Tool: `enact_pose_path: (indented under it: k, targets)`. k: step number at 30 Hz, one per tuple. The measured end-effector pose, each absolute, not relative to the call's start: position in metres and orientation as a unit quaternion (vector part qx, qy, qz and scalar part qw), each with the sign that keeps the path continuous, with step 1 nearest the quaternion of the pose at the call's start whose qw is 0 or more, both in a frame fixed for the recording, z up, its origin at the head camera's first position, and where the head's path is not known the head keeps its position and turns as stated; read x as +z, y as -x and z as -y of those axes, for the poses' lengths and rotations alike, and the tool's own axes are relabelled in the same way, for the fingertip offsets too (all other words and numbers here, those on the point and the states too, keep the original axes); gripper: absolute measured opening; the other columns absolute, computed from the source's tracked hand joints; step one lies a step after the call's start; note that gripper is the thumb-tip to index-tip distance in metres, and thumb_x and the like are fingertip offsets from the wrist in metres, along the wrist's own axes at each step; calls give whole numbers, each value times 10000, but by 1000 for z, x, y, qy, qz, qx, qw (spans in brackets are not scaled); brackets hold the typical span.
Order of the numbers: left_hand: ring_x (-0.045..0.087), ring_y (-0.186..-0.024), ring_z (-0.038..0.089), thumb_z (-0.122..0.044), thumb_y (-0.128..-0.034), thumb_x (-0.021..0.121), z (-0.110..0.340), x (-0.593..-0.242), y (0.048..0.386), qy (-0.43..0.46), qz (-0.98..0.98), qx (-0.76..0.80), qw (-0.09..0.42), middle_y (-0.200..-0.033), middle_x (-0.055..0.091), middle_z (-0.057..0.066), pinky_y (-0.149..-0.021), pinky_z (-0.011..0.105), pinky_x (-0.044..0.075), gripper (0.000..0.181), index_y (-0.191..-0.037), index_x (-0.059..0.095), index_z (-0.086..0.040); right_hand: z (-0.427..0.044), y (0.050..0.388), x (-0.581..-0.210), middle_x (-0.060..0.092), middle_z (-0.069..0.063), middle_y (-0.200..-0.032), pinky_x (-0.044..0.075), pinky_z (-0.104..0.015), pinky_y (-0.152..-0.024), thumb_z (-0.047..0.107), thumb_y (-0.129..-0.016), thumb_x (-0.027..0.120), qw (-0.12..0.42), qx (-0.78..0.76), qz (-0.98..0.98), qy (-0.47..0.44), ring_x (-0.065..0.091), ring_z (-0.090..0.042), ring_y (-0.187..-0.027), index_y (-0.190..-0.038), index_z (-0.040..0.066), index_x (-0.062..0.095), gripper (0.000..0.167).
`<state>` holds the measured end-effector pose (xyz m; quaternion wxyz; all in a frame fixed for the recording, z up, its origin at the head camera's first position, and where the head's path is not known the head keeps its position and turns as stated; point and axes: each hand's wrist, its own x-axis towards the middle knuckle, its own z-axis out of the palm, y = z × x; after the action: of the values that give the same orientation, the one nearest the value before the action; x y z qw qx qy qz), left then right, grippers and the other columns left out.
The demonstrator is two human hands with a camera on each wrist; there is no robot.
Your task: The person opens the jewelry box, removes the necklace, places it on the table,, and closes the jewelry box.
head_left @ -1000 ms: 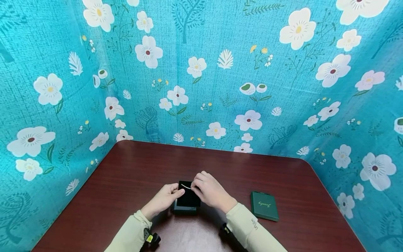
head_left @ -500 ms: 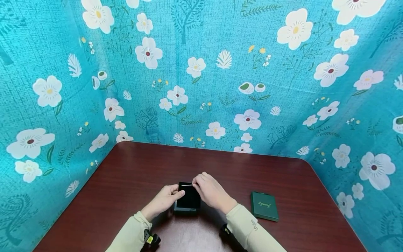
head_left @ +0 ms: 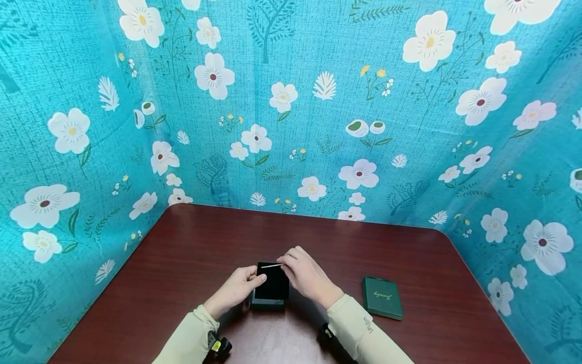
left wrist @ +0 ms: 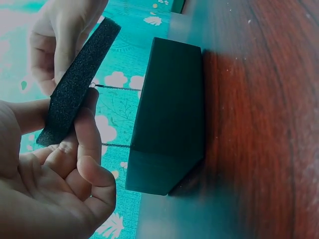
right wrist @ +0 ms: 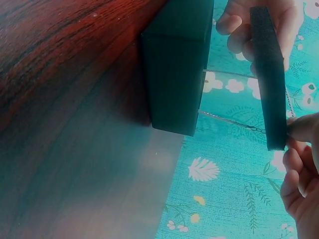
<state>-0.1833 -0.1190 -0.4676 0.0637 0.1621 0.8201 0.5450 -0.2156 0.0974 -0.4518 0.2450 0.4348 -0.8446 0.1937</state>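
Note:
In the head view my left hand (head_left: 237,292) grips the left edge of a black foam jewelry insert (head_left: 273,286). A thin silver necklace chain (head_left: 271,265) lies straight across its far end. My right hand (head_left: 306,275) pinches the chain at the insert's far right corner; the exact fingertip contact is partly hidden. Beneath the insert, the dark green jewelry box base (left wrist: 169,114) stands on the table, apart from the foam in the left wrist view. Two strands of the chain (right wrist: 229,120) run between box and foam in the right wrist view.
A dark green box lid (head_left: 382,298) with gold lettering lies flat to the right of my right hand. The reddish-brown table (head_left: 204,232) is bordered by a blue floral curtain (head_left: 318,151) at the back and both sides.
The chain across the insert was curved and slack one second ago; now it is straight. My right hand has shifted slightly, while the left hand keeps its grip on the foam.

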Motion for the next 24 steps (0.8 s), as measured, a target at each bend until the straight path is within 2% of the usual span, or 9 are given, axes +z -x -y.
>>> enact_pose_path:
  k: [4, 12, 24]
  targets:
    - [238, -483, 54, -206, -935, 601, 121, -478, 190, -167, -814, 552, 69, -560, 283, -50, -498, 210, 239, 394, -660, 364, -54, -98, 217, -453, 583, 30, -885, 426, -232, -713, 80, -896, 643, 248, 196, 848, -425, 494, -113, -808, -926, 117, 660, 51]
    - [245, -489, 63, -252, -949, 581, 124, -478, 190, -176, -815, 546, 82, -561, 285, -52, -504, 203, 256, 395, -668, 376, -64, -98, 216, -453, 593, 34, -873, 430, -230, -703, 67, -905, 624, 244, 202, 857, -407, 494, -105, -790, -947, 119, 623, 67]
    - [256, -490, 54, -225, -939, 597, 123, -479, 188, -172, -814, 551, 67, -558, 287, -68, -503, 202, 257, 396, -653, 367, -73, -99, 219, -455, 590, 20, -854, 451, -242, -698, 80, -905, 633, 271, 206, 852, -397, 508, -121, -787, -926, 90, 622, 25]
